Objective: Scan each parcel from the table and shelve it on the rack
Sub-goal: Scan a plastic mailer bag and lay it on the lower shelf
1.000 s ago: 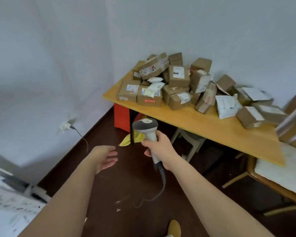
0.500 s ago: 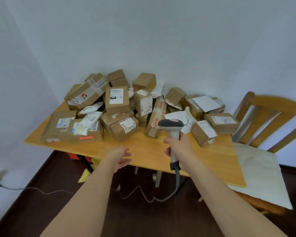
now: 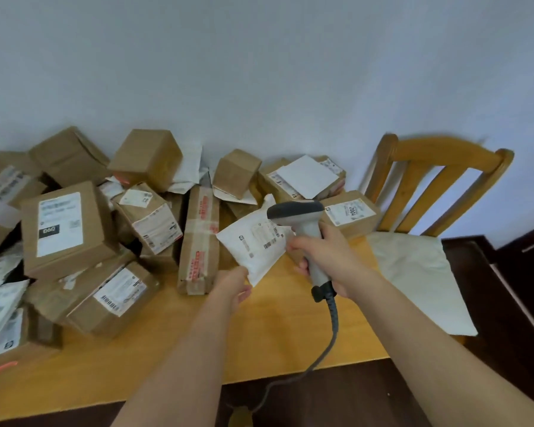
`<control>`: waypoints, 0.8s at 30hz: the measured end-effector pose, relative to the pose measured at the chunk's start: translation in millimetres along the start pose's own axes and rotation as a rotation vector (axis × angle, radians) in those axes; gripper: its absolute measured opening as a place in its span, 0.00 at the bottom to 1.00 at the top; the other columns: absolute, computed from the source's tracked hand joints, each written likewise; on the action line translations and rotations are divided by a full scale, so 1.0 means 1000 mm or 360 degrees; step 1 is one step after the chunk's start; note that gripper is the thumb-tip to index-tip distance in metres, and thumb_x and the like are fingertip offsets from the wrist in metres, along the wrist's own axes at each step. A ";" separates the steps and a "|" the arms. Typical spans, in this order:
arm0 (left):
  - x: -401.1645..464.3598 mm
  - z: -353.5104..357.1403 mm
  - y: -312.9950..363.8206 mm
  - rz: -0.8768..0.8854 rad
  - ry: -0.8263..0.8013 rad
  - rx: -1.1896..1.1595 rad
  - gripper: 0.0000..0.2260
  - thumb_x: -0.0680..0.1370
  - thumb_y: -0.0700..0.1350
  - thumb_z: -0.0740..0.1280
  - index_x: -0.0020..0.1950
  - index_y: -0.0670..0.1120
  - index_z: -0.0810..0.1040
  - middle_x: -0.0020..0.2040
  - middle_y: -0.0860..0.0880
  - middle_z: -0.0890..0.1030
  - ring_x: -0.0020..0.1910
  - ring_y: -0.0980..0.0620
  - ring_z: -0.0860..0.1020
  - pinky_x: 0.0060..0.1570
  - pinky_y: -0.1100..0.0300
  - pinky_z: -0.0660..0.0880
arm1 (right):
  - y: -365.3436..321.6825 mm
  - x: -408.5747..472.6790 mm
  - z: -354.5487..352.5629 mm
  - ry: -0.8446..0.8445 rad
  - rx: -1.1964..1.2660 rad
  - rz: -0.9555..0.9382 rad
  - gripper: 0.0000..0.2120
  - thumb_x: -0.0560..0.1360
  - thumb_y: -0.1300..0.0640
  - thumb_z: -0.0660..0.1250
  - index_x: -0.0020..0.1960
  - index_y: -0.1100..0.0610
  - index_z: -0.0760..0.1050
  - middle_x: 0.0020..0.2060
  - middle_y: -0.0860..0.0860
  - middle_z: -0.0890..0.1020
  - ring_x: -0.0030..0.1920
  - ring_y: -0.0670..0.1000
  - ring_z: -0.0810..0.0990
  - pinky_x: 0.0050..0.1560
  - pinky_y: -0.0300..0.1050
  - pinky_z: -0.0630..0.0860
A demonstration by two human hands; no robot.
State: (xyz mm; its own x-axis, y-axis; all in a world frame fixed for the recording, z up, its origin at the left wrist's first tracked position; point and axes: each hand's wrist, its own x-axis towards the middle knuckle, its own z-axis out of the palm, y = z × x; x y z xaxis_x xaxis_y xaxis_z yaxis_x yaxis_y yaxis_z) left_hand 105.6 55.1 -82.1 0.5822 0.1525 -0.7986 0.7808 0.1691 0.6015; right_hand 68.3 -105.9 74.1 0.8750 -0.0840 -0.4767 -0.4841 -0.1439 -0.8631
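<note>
Since half a second ago our left hand [image 3: 235, 288] now pinches the white mailer [image 3: 253, 241]; right hand [image 3: 330, 260] grips scanner [image 3: 302, 223], so scan next.

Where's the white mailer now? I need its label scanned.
Centre of the head view: left hand holds white mailer beside the scanner.

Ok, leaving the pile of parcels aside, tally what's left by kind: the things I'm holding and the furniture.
1 scanner, gripped in the right hand
1 white mailer, pinched by the left hand
1 table
1 chair
Total: 4
</note>
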 end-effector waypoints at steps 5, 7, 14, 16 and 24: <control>0.042 0.042 0.004 0.0023 0.0213 -0.0296 0.22 0.76 0.35 0.69 0.67 0.39 0.64 0.57 0.40 0.77 0.45 0.47 0.82 0.36 0.56 0.81 | 0.011 0.036 -0.026 -0.0018 -0.0034 0.0043 0.10 0.74 0.61 0.69 0.54 0.54 0.74 0.39 0.57 0.78 0.30 0.51 0.74 0.40 0.51 0.79; 0.050 0.055 0.005 0.0050 0.0311 -0.0371 0.24 0.75 0.35 0.71 0.66 0.40 0.64 0.55 0.41 0.77 0.47 0.46 0.81 0.40 0.55 0.82 | 0.015 0.048 -0.036 -0.0082 -0.0065 0.0057 0.09 0.75 0.61 0.70 0.53 0.54 0.74 0.42 0.58 0.79 0.28 0.50 0.74 0.40 0.50 0.78; 0.052 0.076 -0.007 0.0084 0.0466 -0.0357 0.09 0.77 0.40 0.71 0.56 0.42 0.77 0.51 0.47 0.80 0.35 0.52 0.74 0.30 0.62 0.72 | 0.029 0.069 -0.066 -0.0231 -0.0161 0.0063 0.12 0.75 0.62 0.70 0.57 0.57 0.74 0.51 0.65 0.82 0.26 0.48 0.75 0.48 0.59 0.82; 0.039 0.078 -0.020 0.0174 0.0459 -0.0459 0.08 0.78 0.39 0.68 0.57 0.43 0.76 0.54 0.46 0.80 0.35 0.52 0.73 0.29 0.62 0.70 | 0.030 0.069 -0.072 -0.0276 -0.0180 0.0055 0.11 0.75 0.62 0.70 0.56 0.56 0.74 0.51 0.65 0.82 0.26 0.48 0.75 0.49 0.60 0.82; -0.016 0.031 -0.119 -0.0165 0.0505 -0.0728 0.17 0.78 0.45 0.69 0.64 0.41 0.74 0.53 0.42 0.79 0.34 0.52 0.74 0.19 0.66 0.70 | 0.035 0.051 -0.058 -0.0389 -0.0141 0.0152 0.08 0.75 0.64 0.69 0.52 0.56 0.74 0.41 0.57 0.78 0.25 0.48 0.72 0.33 0.45 0.78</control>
State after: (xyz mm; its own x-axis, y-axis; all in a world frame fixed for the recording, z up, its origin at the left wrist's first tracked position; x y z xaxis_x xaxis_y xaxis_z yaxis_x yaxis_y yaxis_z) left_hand 10.3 2.6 -141.0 0.3560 0.3858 -0.8511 0.6115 0.5926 0.5244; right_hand 96.0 -172.5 29.3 0.7950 0.1378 -0.5907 -0.5535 -0.2336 -0.7994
